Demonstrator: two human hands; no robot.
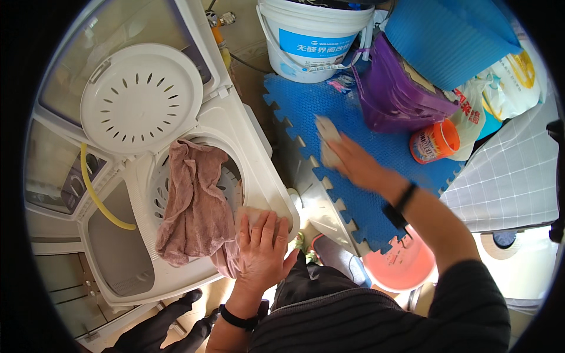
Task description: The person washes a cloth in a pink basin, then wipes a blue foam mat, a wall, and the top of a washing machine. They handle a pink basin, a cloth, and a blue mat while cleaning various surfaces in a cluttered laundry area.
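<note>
My left hand (261,251) lies flat, fingers slightly apart, on a pale pinkish cloth (249,215) at the front corner of a white twin-tub washing machine (258,172). Beside it a brown-pink towel (194,203) drapes over the round spin-tub opening and the machine's front rim. My right hand (359,163), blurred, grips a folded whitish cloth (327,134) against a blue foam puzzle mat (304,103). The part of that cloth under my palm is hidden.
The perforated spin lid (141,99) stands raised; a yellow hose (99,194) hangs over the wash tub (121,238). On the mat are a white bucket (315,39), a purple container (393,92) and an orange tub (435,141). Below sits a pink basin (399,264). Another person's legs (154,324) show lower left.
</note>
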